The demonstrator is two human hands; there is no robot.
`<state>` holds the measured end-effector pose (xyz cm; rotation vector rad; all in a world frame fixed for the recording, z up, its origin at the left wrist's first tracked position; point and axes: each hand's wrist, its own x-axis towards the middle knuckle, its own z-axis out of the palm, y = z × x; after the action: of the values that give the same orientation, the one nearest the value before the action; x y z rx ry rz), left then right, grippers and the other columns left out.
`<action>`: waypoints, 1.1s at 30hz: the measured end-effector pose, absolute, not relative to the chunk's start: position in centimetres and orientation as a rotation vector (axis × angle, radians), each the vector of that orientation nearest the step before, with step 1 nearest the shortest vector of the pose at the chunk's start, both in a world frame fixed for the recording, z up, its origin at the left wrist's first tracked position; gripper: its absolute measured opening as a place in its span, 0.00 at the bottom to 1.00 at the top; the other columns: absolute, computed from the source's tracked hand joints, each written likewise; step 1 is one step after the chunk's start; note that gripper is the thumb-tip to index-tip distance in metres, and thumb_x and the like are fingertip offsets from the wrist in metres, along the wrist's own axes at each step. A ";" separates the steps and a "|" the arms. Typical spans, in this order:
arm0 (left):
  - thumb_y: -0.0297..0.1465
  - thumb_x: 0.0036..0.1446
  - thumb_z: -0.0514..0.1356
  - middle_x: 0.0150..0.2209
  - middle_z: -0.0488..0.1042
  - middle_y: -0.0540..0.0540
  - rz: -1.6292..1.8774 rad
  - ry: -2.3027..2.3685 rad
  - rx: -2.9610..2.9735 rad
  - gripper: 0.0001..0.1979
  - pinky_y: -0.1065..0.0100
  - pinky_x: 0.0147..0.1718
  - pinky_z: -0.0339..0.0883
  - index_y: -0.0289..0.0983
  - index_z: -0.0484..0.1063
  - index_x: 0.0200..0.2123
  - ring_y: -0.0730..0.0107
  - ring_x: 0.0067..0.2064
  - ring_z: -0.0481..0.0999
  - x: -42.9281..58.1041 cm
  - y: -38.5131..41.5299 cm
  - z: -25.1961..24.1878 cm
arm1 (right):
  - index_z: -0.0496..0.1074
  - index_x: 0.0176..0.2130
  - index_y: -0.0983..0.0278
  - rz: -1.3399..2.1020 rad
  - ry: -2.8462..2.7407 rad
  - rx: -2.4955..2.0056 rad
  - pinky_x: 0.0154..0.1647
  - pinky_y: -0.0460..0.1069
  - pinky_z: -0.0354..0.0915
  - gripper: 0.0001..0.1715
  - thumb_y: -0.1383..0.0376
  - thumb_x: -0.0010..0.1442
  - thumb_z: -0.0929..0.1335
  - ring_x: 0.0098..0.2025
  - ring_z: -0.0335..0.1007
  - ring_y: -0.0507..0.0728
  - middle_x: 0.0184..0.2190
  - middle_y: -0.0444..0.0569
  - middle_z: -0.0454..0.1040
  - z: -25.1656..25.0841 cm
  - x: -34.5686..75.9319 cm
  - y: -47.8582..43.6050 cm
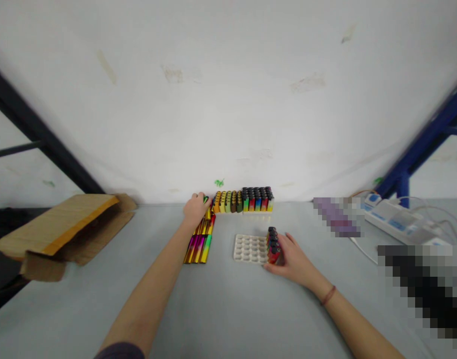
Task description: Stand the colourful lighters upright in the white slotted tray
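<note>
My right hand [295, 259] closes around a row of black-topped, red lighters [273, 244] standing upright at the right edge of a white tray [246, 259]. Round hollows fill the rest of the tray. Further back on the left, my left hand [196, 209] has its fingers curled at the far end of shiny, multicoloured sticks [197, 249] lying flat side by side. A small green and dark bit shows at its fingertips; what it holds is mostly hidden.
Against the wall stand yellow-to-brown lighters [228, 202] beside a block of colourful black-topped lighters [257, 199]. An open cardboard box [75, 219] lies at left. On the right are a white power strip [396, 219] with cables and blurred-out items.
</note>
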<state>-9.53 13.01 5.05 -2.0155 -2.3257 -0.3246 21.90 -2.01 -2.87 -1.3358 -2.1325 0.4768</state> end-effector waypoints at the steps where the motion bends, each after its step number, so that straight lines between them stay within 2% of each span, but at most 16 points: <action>1: 0.45 0.69 0.49 0.54 0.75 0.35 -0.332 -2.297 -2.027 0.23 0.62 0.46 0.70 0.37 0.72 0.55 0.51 0.53 0.78 -9.7 13.1 5.0 | 0.63 0.66 0.62 0.480 -2.133 -1.338 0.71 0.74 0.45 0.47 0.52 0.52 0.75 0.64 0.67 0.71 0.62 0.64 0.71 -2.8 21.9 -2.0; 7: 0.41 0.71 0.46 0.49 0.77 0.36 -0.377 -2.220 -2.067 0.21 0.62 0.47 0.69 0.37 0.73 0.50 0.54 0.51 0.77 -10.7 13.8 4.7 | 0.63 0.66 0.65 0.500 -2.142 -1.350 0.71 0.74 0.44 0.48 0.52 0.52 0.75 0.65 0.66 0.72 0.62 0.65 0.71 -2.5 21.8 -2.1; 11: 0.36 0.71 0.42 0.49 0.79 0.39 -0.411 -2.010 -2.323 0.22 0.61 0.56 0.65 0.39 0.76 0.48 0.58 0.54 0.76 -12.8 13.0 3.9 | 0.62 0.66 0.66 0.507 -2.146 -1.362 0.71 0.74 0.44 0.48 0.52 0.52 0.75 0.65 0.67 0.71 0.62 0.65 0.71 -2.3 21.8 -2.1; 14: 0.40 0.68 0.50 0.58 0.75 0.41 -0.535 -1.768 -2.581 0.20 0.60 0.64 0.59 0.40 0.76 0.53 0.60 0.61 0.71 -14.8 11.6 2.8 | 0.62 0.65 0.66 0.502 -2.145 -1.362 0.71 0.74 0.44 0.48 0.52 0.52 0.75 0.65 0.67 0.71 0.62 0.65 0.71 -2.3 21.8 -2.1; 16: 0.42 0.64 0.55 0.62 0.72 0.41 -0.555 -1.687 -2.668 0.23 0.57 0.67 0.56 0.41 0.74 0.58 0.57 0.64 0.68 -15.9 11.0 2.0 | 0.63 0.65 0.65 0.494 -2.147 -1.355 0.71 0.74 0.45 0.47 0.52 0.53 0.75 0.64 0.67 0.71 0.62 0.65 0.71 -2.4 21.9 -2.1; 19: 0.43 0.64 0.55 0.64 0.70 0.41 -0.563 -1.667 -2.684 0.25 0.54 0.67 0.57 0.42 0.72 0.61 0.55 0.65 0.67 -16.7 11.3 0.7 | 0.63 0.65 0.65 0.483 -2.153 -1.348 0.71 0.74 0.45 0.47 0.51 0.53 0.75 0.64 0.68 0.71 0.62 0.65 0.71 -2.6 22.0 -2.1; 24: 0.45 0.66 0.51 0.60 0.72 0.36 -0.646 -1.543 -2.645 0.27 0.48 0.63 0.64 0.39 0.73 0.61 0.50 0.62 0.70 -17.0 13.4 -0.6 | 0.63 0.64 0.65 0.459 -2.153 -1.347 0.70 0.74 0.46 0.45 0.51 0.54 0.74 0.61 0.70 0.71 0.59 0.63 0.74 -2.8 22.0 -2.0; 28: 0.44 0.63 0.56 0.62 0.69 0.34 -0.810 -1.594 -2.433 0.27 0.41 0.65 0.58 0.38 0.72 0.61 0.43 0.65 0.64 -15.2 11.9 0.3 | 0.64 0.64 0.64 0.462 -2.157 -1.343 0.71 0.74 0.46 0.44 0.51 0.54 0.74 0.61 0.70 0.71 0.58 0.63 0.74 -3.0 22.1 -1.9; 29: 0.44 0.63 0.57 0.62 0.69 0.33 -0.901 -1.587 -2.385 0.27 0.40 0.66 0.55 0.37 0.72 0.61 0.43 0.66 0.62 -14.0 11.0 0.7 | 0.64 0.64 0.64 0.460 -2.153 -1.345 0.71 0.73 0.46 0.44 0.50 0.54 0.74 0.61 0.69 0.71 0.59 0.63 0.74 -3.0 22.1 -1.9; 31: 0.41 0.66 0.54 0.58 0.72 0.34 -1.069 -1.514 -2.450 0.24 0.46 0.66 0.57 0.36 0.72 0.59 0.49 0.64 0.66 -10.9 8.6 1.3 | 0.63 0.64 0.64 0.456 -2.138 -1.348 0.71 0.73 0.46 0.46 0.50 0.54 0.74 0.62 0.69 0.72 0.59 0.63 0.73 -3.2 22.1 -1.8; 33: 0.45 0.66 0.55 0.58 0.73 0.34 -1.079 -1.384 -2.727 0.26 0.48 0.66 0.59 0.36 0.71 0.60 0.51 0.63 0.69 -6.9 6.1 1.5 | 0.61 0.65 0.65 0.454 -2.116 -1.340 0.70 0.74 0.46 0.49 0.50 0.53 0.75 0.62 0.68 0.72 0.61 0.64 0.72 -3.3 22.1 -1.7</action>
<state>-6.87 6.11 1.51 -2.7269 -1.3838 -1.0786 22.11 -1.65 -3.30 -1.3398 -2.1156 0.4544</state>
